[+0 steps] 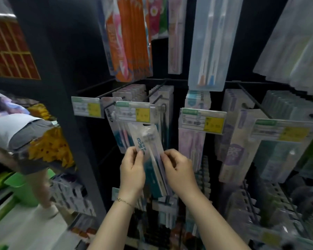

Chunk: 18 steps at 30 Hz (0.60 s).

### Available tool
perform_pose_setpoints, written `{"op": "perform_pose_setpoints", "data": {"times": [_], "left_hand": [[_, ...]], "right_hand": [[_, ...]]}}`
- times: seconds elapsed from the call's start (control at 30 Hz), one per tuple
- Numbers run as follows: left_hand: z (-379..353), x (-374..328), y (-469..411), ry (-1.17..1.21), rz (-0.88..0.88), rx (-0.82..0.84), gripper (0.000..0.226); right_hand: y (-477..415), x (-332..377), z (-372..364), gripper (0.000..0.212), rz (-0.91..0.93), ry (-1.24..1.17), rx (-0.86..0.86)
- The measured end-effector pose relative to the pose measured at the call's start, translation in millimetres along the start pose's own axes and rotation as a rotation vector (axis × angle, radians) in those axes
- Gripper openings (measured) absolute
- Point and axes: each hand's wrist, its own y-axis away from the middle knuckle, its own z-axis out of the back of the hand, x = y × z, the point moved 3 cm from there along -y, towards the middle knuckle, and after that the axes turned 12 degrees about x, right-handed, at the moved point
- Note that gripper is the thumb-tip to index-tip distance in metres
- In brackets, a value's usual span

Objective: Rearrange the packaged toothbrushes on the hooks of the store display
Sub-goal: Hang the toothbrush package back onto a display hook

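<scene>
- Down in front of the middle row of the display, one toothbrush pack [148, 139] is held up in both hands.
- The left hand [133, 170] pinches the pack's left edge, with its thumb and fingers curled onto it.
- The right hand [179, 168] pinches the right edge the same way. Neither hand holds anything else.
- The top of the pack sits just under a white and yellow price tag [133, 112]. The pack leans a little, with its top to the left.
- It looks to be off its hook, but the tag hides the hook's tip, so I cannot be sure.
- The pack is long, thin and flat. It has a clear front, a white and teal card, blue letters, a white brush head near the top and pale handles running down. The picture is too blurry to read the words.
- A lot looks done. A pack of the same kind [116, 130] hangs just behind, and orange packs [130, 42] and purple packs [192, 143] hang in full rows. Black hook rods [254, 100] stick out on the right.
- What is left: this pack needs a hook. I cannot tell how many more must move.
</scene>
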Motion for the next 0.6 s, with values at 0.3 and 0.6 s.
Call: {"op": "perform_pose_setpoints", "data": {"times": [0.3, 0.6], "left_hand": [[9.7, -9.8, -43.6, -0.108, 0.048, 0.063, 0.019], [5.4, -19.6, -53.7, -0.093, -0.042, 0.149, 0.016]], "right_hand": [[-25.5, 17.9, -6.4, 0.017, -0.048, 0.009, -0.095], [-32.5, 13.0, -1.5, 0.016, -0.043, 0.008, -0.185]]}}
